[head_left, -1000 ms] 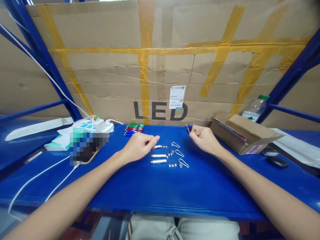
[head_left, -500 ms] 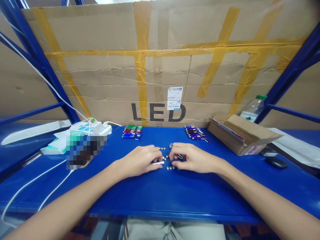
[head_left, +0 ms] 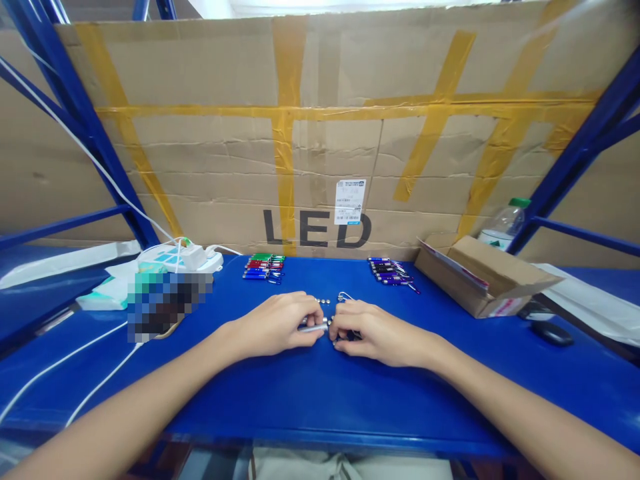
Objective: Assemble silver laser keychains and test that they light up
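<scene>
Nearest, my light trousers (head_left: 300,465) show below the near edge of the blue table (head_left: 300,393). Both forearms reach in over it, and the two hands sit side by side near the middle, fingertips close together. My left hand (head_left: 280,323) is pinched narrow on a silver tube (head_left: 313,328), thumb along its near side, fingers over the top; the tube lies roughly left to right, its right end pointing at the other hand. My right hand (head_left: 375,330) is curled low, fingers bent inward; I cannot tell whether it grips anything, since the fingers cover what is beneath. To the right, well apart, a black mouse (head_left: 551,333). Just beyond the hands: small button cells (head_left: 323,301) in a short row and, right of them, a metal clip (head_left: 345,295), partly hidden by my right hand. Farther left, a bundle of green, red and blue tubes (head_left: 264,268); farther right, a bundle of mostly purple and dark ones (head_left: 393,273). Flanking these, a white power strip (head_left: 213,261) at left and an open carton (head_left: 445,283) at right. Farthest, a large cardboard sheet (head_left: 225,173) printed "LED", with yellow tape.
</scene>
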`<act>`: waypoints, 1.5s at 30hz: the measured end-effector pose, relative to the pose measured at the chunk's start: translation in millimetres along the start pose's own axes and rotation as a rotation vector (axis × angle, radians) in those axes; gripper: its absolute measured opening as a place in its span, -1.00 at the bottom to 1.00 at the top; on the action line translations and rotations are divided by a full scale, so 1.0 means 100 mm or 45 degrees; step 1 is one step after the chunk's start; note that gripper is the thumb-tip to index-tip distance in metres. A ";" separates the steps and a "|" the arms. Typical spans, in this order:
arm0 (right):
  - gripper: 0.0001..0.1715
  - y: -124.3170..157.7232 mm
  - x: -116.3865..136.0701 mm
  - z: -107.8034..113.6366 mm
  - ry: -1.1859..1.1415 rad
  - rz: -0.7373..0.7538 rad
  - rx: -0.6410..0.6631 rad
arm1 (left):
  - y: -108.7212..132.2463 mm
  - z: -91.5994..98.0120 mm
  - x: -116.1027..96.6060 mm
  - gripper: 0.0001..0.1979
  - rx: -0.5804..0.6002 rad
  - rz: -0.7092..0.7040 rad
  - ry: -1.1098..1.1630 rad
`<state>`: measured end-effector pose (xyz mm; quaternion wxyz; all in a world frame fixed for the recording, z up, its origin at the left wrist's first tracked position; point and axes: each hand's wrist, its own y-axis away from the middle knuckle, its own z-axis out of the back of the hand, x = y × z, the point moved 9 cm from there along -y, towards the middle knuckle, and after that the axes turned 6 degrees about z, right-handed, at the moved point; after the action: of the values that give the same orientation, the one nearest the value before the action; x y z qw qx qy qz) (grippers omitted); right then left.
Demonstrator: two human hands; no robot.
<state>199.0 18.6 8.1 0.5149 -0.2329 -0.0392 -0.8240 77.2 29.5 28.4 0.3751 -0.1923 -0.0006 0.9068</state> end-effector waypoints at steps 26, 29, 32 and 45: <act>-0.88 -0.01 0.02 0.00 -0.149 -0.122 0.038 | 0.03 0.05 0.11 -0.73 0.266 0.209 0.428; -0.83 0.00 -0.01 -0.01 -0.174 -0.180 0.045 | 0.03 0.05 0.10 -0.73 0.287 0.233 0.444; -0.82 0.00 -0.04 -0.01 -0.183 -0.225 0.031 | 0.03 0.05 0.09 -0.72 0.290 0.244 0.470; -0.79 -0.02 -0.03 0.02 -0.277 -0.133 0.019 | -0.02 0.07 0.14 -0.72 0.151 0.197 0.570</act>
<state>199.0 22.4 9.3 0.4658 -0.3148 -0.1129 -0.8193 67.4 41.7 30.1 0.3061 -0.3655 0.1505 0.8660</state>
